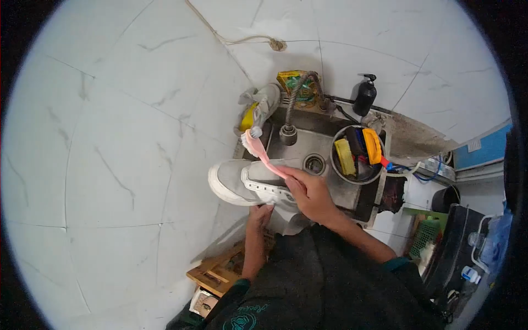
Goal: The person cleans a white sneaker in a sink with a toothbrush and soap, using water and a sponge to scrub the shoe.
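A light grey sneaker (228, 180) with a white sole and white eyelet strip is held up over the near left edge of the sink. From below, my left hand (259, 216) grips it, with most of the fingers hidden under the shoe. My right hand (312, 193) is closed around the handle of a pink scrub brush (264, 158). The brush's white bristles are up and to the left, above the shoe's tongue and apart from the toe. Another pale shoe (268, 100) with something yellow by it rests at the sink's back left corner.
The metal sink (297, 152) has a flexible faucet (291, 113) and a drain (314, 164). At its right, a round basin (356, 179) holds a yellow sponge and brushes. A black pump bottle (365, 98) and a green-yellow packet (297, 88) stand behind. A wooden stool (217, 272) is at lower left.
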`<state>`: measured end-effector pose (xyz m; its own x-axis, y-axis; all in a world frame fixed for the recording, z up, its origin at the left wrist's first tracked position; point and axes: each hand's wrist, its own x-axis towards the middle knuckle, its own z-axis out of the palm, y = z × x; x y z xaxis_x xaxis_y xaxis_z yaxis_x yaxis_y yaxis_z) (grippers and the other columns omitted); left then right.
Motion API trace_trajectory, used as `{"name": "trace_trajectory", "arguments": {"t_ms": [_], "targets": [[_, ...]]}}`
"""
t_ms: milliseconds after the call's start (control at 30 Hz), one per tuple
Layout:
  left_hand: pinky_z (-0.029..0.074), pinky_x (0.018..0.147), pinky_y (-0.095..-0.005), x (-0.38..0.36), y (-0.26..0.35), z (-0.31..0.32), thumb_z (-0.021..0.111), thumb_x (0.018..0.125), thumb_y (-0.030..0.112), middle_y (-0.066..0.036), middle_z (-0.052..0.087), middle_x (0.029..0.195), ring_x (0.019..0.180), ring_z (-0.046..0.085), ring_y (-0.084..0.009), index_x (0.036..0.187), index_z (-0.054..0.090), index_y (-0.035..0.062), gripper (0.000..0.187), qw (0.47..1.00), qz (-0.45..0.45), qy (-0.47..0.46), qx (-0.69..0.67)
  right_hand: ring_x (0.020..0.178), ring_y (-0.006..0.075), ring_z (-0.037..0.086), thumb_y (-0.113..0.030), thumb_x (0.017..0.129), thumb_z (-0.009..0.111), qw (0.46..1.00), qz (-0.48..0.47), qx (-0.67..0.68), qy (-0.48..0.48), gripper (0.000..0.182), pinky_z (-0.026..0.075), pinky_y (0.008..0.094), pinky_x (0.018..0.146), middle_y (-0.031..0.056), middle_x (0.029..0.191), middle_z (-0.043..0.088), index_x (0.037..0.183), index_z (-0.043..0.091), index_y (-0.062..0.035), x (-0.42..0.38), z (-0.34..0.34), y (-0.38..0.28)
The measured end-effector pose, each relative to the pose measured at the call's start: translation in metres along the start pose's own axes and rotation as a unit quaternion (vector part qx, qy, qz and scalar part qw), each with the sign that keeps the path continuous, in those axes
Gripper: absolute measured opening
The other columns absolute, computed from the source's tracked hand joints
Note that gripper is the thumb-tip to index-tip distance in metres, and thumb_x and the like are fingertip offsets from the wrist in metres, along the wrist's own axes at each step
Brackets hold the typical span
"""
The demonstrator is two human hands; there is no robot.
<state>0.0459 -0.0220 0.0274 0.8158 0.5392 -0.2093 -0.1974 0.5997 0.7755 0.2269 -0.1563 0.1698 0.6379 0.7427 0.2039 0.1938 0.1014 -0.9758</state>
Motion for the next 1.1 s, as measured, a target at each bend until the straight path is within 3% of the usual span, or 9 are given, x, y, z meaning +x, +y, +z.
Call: {"name": "trace_trajectory", "arguments": {"t_ms": [233, 333, 433, 533, 600, 833, 933, 1033, 1100], "targets": [[0.031, 0.112, -0.0477, -0.006, 0.028, -0.006, 0.079, 0.072, 0.028, -0.012, 0.039, 0.145, 0.132, 0.041, -0.0305, 0.144, 0.029, 0.0051, 0.091, 0.998, 0.049, -0.017, -0.021, 0.064, 0.0118, 0.057, -0.01, 0.096, 0.05, 0.995, 0.003, -0.037, -0.088, 0.032, 0.046, 0.0279, 0.06, 0.0128, 0.079, 0.066, 0.126, 0.058, -0.0007, -0.012, -0.012, -0.009], [0.027, 0.114, -0.0472, -0.016, 0.037, 0.01, 0.077, 0.073, 0.033, -0.014, 0.036, 0.147, 0.134, 0.037, -0.0304, 0.146, 0.027, 0.0051, 0.092, 0.984, 0.119, 0.07, 0.108, 0.068, 0.0254, 0.065, -0.007, 0.094, 0.052, 0.987, -0.105, -0.059, -0.107, 0.036, 0.049, 0.0357, 0.061, 0.0172, 0.086, 0.068, 0.129, 0.056, -0.0017, -0.04, -0.005, -0.005], [0.03, 0.112, -0.0469, -0.007, 0.026, -0.027, 0.078, 0.073, 0.029, -0.01, 0.036, 0.147, 0.133, 0.038, -0.0285, 0.146, 0.027, 0.0072, 0.092, 0.97, 0.172, 0.059, 0.16, 0.081, 0.0352, 0.067, -0.007, 0.092, 0.054, 0.965, 0.006, -0.085, -0.249, 0.041, 0.052, 0.0408, 0.068, 0.0205, 0.095, 0.068, 0.133, 0.053, -0.0052, -0.064, -0.009, -0.022], [0.034, 0.109, -0.0466, 0.003, 0.012, -0.047, 0.08, 0.073, 0.025, -0.006, 0.035, 0.146, 0.133, 0.039, -0.0267, 0.147, 0.028, 0.0092, 0.092, 0.954, 0.217, 0.044, 0.203, 0.08, 0.0402, 0.065, -0.012, 0.095, 0.047, 0.976, -0.004, -0.036, -0.214, 0.049, 0.052, 0.0487, 0.069, 0.023, 0.089, 0.065, 0.143, 0.039, -0.0132, -0.039, 0.002, -0.027], [0.034, 0.109, -0.0462, -0.01, 0.029, -0.02, 0.075, 0.078, 0.026, -0.009, 0.042, 0.141, 0.13, 0.042, -0.0275, 0.144, 0.035, 0.0079, 0.08, 0.974, 0.135, 0.113, 0.146, 0.079, 0.0399, 0.065, -0.01, 0.093, 0.047, 0.973, -0.022, -0.055, -0.223, 0.052, 0.052, 0.0487, 0.068, 0.0237, 0.085, 0.065, 0.144, 0.037, -0.0137, -0.03, 0.016, -0.021], [0.036, 0.107, -0.0403, -0.01, 0.036, -0.036, 0.059, 0.094, 0.031, -0.014, 0.051, 0.135, 0.124, 0.048, -0.027, 0.14, 0.043, 0.003, 0.056, 0.937, 0.208, 0.013, 0.28, 0.07, 0.041, 0.064, -0.005, 0.087, 0.048, 0.975, -0.023, -0.066, -0.212, 0.061, 0.051, 0.0481, 0.062, 0.0234, 0.077, 0.063, 0.146, 0.035, -0.0148, -0.005, 0.012, -0.032], [0.034, 0.108, -0.0407, -0.01, 0.041, -0.033, 0.06, 0.094, 0.03, -0.014, 0.044, 0.14, 0.129, 0.042, -0.026, 0.143, 0.038, 0.0038, 0.06, 0.934, 0.186, 0.051, 0.301, 0.069, 0.0414, 0.064, -0.006, 0.087, 0.048, 0.956, -0.018, -0.088, -0.278, 0.06, 0.052, 0.0477, 0.059, 0.0238, 0.075, 0.063, 0.145, 0.036, -0.0146, -0.012, 0.007, -0.041], [0.031, 0.11, -0.0411, -0.006, 0.047, -0.026, 0.061, 0.093, 0.03, -0.013, 0.037, 0.146, 0.135, 0.035, -0.0251, 0.146, 0.032, 0.0045, 0.065, 0.929, 0.166, 0.086, 0.32, 0.07, 0.0415, 0.064, -0.007, 0.087, 0.049, 0.964, -0.048, -0.078, -0.251, 0.06, 0.052, 0.0489, 0.06, 0.0243, 0.076, 0.063, 0.145, 0.036, -0.0142, -0.021, -0.002, -0.028], [0.031, 0.11, -0.0417, -0.001, 0.008, -0.081, 0.062, 0.092, 0.027, -0.014, 0.038, 0.145, 0.134, 0.036, -0.0257, 0.145, 0.034, 0.0038, 0.065, 0.907, 0.18, 0.141, 0.355, 0.069, 0.0416, 0.064, -0.008, 0.087, 0.049, 0.967, -0.04, -0.098, -0.233, 0.059, 0.052, 0.0497, 0.06, 0.0245, 0.078, 0.063, 0.144, 0.036, -0.0131, -0.008, 0.012, -0.023]]}}
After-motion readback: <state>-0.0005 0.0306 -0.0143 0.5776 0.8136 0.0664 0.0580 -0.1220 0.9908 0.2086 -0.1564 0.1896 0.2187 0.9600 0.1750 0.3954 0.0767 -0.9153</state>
